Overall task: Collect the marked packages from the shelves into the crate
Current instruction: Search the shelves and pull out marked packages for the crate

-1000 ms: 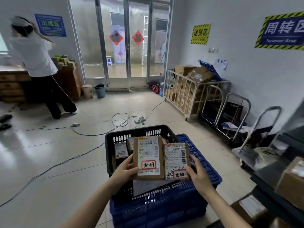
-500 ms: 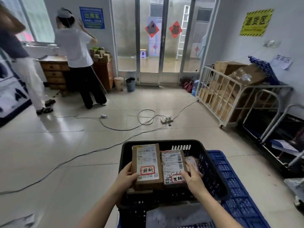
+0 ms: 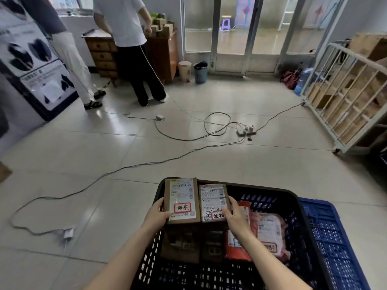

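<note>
Two small cardboard packages with red-framed marks sit side by side over the black crate [image 3: 293, 204]. The larger left package [image 3: 181, 199] is gripped at its left edge by my left hand [image 3: 157, 213]. My right hand [image 3: 235, 216] grips the right edge of the smaller right package [image 3: 212, 200]. Both packages hover above the crate's far left part. Inside the crate lie brown boxes [image 3: 181, 245], a red parcel [image 3: 236, 245] and a pink bag [image 3: 270, 235].
A blue crate [image 3: 335, 237] sits under the black one. Cables [image 3: 188, 139] and a power strip [image 3: 246, 130] lie across the tiled floor. A white cage trolley [image 3: 343, 97] with cartons stands at right. Two people [image 3: 129, 42] stand by a wooden dresser [image 3: 100, 55] at the back left.
My view has tilted down and turned left. Both hands have lowered the two packages closer to the crate's inside, still holding them side by side.
</note>
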Action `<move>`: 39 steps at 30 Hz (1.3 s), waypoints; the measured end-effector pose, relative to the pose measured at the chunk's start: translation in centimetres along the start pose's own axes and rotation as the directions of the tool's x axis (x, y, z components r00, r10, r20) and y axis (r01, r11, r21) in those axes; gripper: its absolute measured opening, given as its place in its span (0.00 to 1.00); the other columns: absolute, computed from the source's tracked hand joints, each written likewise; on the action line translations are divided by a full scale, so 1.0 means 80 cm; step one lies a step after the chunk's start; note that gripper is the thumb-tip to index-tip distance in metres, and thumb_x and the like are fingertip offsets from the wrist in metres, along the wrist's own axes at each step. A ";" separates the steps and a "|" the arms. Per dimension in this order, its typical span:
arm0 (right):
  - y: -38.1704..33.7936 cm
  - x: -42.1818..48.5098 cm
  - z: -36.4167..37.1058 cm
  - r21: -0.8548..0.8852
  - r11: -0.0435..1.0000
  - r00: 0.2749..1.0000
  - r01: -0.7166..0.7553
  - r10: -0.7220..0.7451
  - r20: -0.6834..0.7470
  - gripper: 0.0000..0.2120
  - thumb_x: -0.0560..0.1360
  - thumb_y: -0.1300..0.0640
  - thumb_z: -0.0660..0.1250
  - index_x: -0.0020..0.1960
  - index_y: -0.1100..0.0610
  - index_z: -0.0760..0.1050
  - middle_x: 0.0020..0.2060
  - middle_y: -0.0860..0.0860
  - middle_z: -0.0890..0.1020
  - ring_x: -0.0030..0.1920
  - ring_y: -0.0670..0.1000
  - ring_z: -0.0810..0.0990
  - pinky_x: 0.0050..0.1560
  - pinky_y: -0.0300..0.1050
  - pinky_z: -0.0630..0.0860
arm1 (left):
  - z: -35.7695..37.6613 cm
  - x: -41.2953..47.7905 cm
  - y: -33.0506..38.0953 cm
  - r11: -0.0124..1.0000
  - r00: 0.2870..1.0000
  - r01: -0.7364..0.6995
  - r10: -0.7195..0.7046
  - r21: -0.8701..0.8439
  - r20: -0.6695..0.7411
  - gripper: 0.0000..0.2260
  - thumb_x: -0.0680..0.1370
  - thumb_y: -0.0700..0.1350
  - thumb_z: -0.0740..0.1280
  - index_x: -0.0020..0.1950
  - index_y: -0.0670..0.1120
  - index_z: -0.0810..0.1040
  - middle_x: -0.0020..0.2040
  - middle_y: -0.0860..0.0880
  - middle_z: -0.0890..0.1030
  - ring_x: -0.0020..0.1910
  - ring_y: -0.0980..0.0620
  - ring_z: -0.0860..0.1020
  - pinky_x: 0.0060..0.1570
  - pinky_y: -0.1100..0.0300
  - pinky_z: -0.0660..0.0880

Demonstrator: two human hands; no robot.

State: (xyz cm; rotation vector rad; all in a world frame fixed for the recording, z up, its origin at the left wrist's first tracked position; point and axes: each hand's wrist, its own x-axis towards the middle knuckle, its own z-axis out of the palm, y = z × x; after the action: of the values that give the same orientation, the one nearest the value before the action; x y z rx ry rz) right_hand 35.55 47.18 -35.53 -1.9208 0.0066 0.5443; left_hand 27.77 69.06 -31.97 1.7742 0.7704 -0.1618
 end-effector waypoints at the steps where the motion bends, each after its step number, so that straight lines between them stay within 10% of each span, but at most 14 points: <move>1: 0.002 0.004 0.001 0.008 1.000 1.000 -0.006 0.006 -0.006 0.24 0.80 0.53 0.56 0.74 0.53 0.56 0.71 0.51 0.66 0.70 0.52 0.65 0.69 0.50 0.63 | -0.002 0.006 -0.001 0.999 1.000 0.008 -0.007 0.040 -0.021 0.25 0.76 0.33 0.65 0.72 0.43 0.66 0.61 0.43 0.78 0.53 0.49 0.78 0.46 0.61 0.78; 5: 0.001 0.016 0.004 0.072 0.997 0.999 -0.020 0.022 -0.026 0.23 0.80 0.56 0.55 0.74 0.53 0.56 0.63 0.50 0.73 0.58 0.46 0.72 0.59 0.42 0.69 | 0.000 0.025 -0.001 0.986 0.998 0.052 -0.046 0.161 -0.040 0.22 0.76 0.36 0.65 0.70 0.42 0.67 0.63 0.44 0.77 0.57 0.47 0.77 0.56 0.54 0.76; 16: 0.002 0.002 0.017 0.077 0.997 0.997 -0.016 0.022 -0.073 0.20 0.79 0.57 0.56 0.71 0.52 0.60 0.57 0.46 0.74 0.48 0.37 0.72 0.51 0.37 0.69 | 0.017 0.034 0.004 0.968 1.000 -0.018 0.017 0.252 0.003 0.23 0.72 0.42 0.72 0.64 0.48 0.68 0.58 0.48 0.79 0.49 0.54 0.78 0.41 0.67 0.73; 20: -0.002 0.002 0.034 0.057 0.998 0.996 0.001 0.004 -0.090 0.20 0.79 0.58 0.56 0.70 0.52 0.61 0.53 0.44 0.74 0.44 0.33 0.70 0.43 0.30 0.66 | 0.020 0.032 0.011 0.924 0.999 -0.034 0.042 0.382 -0.014 0.26 0.71 0.42 0.71 0.67 0.48 0.67 0.60 0.45 0.76 0.57 0.47 0.77 0.58 0.52 0.76; 27: 0.004 0.011 0.031 0.016 1.000 0.995 -0.013 0.014 -0.099 0.21 0.80 0.56 0.56 0.72 0.52 0.59 0.51 0.41 0.71 0.40 0.30 0.68 0.34 0.24 0.65 | 0.030 0.039 0.001 0.901 0.999 -0.008 0.022 0.434 -0.028 0.26 0.74 0.40 0.66 0.70 0.49 0.63 0.62 0.41 0.69 0.59 0.42 0.74 0.59 0.47 0.75; 34: -0.002 0.004 0.026 -0.012 0.999 0.995 -0.029 0.028 -0.092 0.26 0.80 0.52 0.56 0.75 0.52 0.52 0.72 0.50 0.64 0.70 0.50 0.65 0.67 0.46 0.62 | 0.031 0.034 -0.004 0.853 0.997 -0.060 0.076 0.518 -0.011 0.28 0.77 0.43 0.65 0.75 0.49 0.57 0.72 0.40 0.61 0.70 0.42 0.64 0.65 0.50 0.71; 39: -0.004 -0.010 0.018 -0.082 0.997 0.992 -0.011 0.000 -0.129 0.28 0.79 0.49 0.57 0.76 0.53 0.51 0.75 0.51 0.59 0.74 0.52 0.58 0.72 0.52 0.58 | 0.032 0.023 -0.005 0.772 0.987 -0.120 0.162 0.625 -0.010 0.33 0.77 0.48 0.65 0.77 0.48 0.51 0.75 0.44 0.55 0.74 0.44 0.55 0.70 0.52 0.64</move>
State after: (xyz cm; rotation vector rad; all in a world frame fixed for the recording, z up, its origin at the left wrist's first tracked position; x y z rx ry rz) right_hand 34.39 48.33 -35.42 -2.0348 0.0732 0.4289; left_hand 29.61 67.58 -34.07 2.4760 0.6623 -0.2854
